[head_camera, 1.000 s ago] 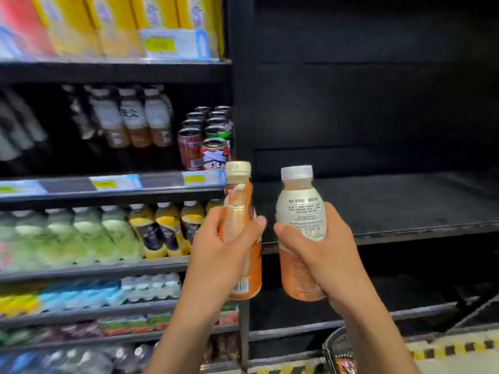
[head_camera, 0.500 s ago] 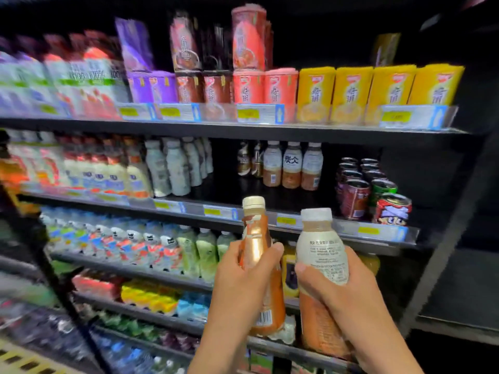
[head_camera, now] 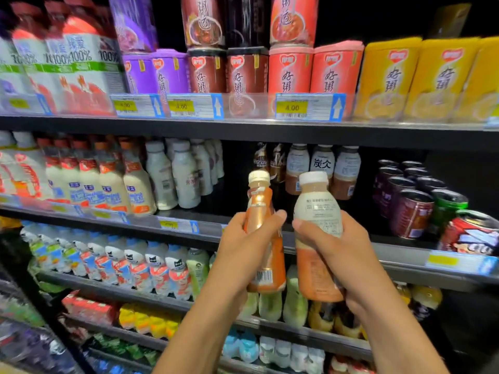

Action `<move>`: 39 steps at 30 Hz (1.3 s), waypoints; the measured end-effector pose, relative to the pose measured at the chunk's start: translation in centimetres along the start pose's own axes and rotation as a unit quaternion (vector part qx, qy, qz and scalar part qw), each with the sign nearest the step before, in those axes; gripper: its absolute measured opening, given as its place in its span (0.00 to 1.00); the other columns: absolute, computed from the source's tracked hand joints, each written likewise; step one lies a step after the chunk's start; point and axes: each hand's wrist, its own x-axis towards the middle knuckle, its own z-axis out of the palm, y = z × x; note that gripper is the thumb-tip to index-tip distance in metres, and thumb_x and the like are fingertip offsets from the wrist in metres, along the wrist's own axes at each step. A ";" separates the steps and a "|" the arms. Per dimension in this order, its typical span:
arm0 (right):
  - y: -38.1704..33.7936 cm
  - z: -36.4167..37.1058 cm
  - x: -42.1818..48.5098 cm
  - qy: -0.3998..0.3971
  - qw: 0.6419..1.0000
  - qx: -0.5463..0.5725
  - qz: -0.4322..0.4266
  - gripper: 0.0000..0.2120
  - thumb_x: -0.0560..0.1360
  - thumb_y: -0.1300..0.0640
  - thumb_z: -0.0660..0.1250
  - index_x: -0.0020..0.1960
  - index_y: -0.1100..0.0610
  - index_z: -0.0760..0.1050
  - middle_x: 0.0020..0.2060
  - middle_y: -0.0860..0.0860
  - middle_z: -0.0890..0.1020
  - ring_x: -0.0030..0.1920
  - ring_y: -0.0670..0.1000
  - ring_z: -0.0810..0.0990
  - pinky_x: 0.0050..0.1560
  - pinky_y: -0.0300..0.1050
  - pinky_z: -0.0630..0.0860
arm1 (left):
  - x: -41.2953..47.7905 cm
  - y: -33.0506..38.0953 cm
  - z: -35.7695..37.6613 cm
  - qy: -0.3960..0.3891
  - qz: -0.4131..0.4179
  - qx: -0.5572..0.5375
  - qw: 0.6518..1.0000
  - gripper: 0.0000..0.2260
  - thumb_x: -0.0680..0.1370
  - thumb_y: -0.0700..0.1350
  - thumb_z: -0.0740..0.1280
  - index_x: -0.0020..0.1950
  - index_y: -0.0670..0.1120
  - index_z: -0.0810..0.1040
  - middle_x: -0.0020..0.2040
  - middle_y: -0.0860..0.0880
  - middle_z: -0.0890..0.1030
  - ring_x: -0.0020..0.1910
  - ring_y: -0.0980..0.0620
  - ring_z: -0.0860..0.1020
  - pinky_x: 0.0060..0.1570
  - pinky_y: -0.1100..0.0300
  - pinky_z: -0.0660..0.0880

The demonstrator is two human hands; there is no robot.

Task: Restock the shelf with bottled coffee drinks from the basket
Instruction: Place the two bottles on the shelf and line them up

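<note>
My left hand (head_camera: 244,247) grips an orange-labelled coffee bottle (head_camera: 260,203) with a cream cap, held upright. Beside it, my right hand (head_camera: 337,252) grips a second bottle (head_camera: 317,209) with a white cap, a pale label and brown drink below. Both bottles are raised in front of the second shelf (head_camera: 391,255). Behind them on that shelf stand three matching white-capped coffee bottles (head_camera: 322,164) and two dark Nescafe bottles (head_camera: 263,159). The basket is out of view.
Dark cans (head_camera: 410,209) and a red-and-white can (head_camera: 469,233) fill the shelf's right side. White milk-drink bottles (head_camera: 186,176) stand to the left, with a gap between them and the coffee bottles. Porridge cups (head_camera: 290,68) line the shelf above; more drinks sit below.
The view has swung left and up from the empty black shelving to the stocked shelves. Both hands have carried their bottles up to the height of the coffee-bottle shelf. The basket has left the frame.
</note>
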 end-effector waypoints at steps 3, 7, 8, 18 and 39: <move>-0.5 1.0 2.8 0.007 0.999 0.032 0.017 0.12 0.69 0.49 0.76 0.49 0.52 0.81 0.40 0.52 0.86 0.38 0.50 0.84 0.38 0.47 0.78 | 3.2 0.7 -0.5 -0.030 -0.007 -0.002 1.000 0.19 0.70 0.59 0.75 0.54 0.49 0.79 0.43 0.48 0.83 0.41 0.50 0.83 0.44 0.51 0.81; -1.4 2.0 6.4 0.015 0.996 0.063 0.064 0.14 0.68 0.49 0.77 0.49 0.55 0.81 0.35 0.52 0.84 0.33 0.50 0.83 0.33 0.44 0.79 | 9.8 2.4 -0.5 -0.060 -0.029 0.010 0.998 0.11 0.77 0.48 0.70 0.42 0.43 0.74 0.41 0.45 0.79 0.29 0.53 0.80 0.28 0.69 0.75; -1.4 2.2 7.3 0.020 0.995 0.062 0.075 0.16 0.68 0.49 0.77 0.50 0.56 0.80 0.35 0.52 0.84 0.32 0.50 0.83 0.32 0.44 0.79 | 11.2 2.5 -0.3 -0.072 -0.026 0.013 0.997 0.11 0.78 0.46 0.68 0.38 0.44 0.73 0.40 0.45 0.77 0.28 0.52 0.77 0.30 0.70 0.74; 0.2 5.3 18.1 0.115 0.991 -0.058 0.029 0.18 0.59 0.44 0.79 0.41 0.51 0.76 0.45 0.52 0.83 0.44 0.53 0.82 0.48 0.48 0.80 | 24.2 1.2 1.5 -0.025 0.068 0.042 0.996 0.09 0.66 0.34 0.75 0.42 0.44 0.80 0.40 0.43 0.83 0.35 0.47 0.81 0.40 0.54 0.79; 4.4 4.5 22.7 0.142 0.973 -0.183 0.021 0.32 0.68 0.52 0.79 0.65 0.57 0.65 0.56 0.53 0.80 0.56 0.54 0.79 0.56 0.47 0.76 | 33.2 -2.7 4.6 -0.054 0.150 0.142 0.977 0.21 0.73 0.36 0.73 0.65 0.43 0.76 0.51 0.47 0.79 0.49 0.50 0.78 0.45 0.62 0.73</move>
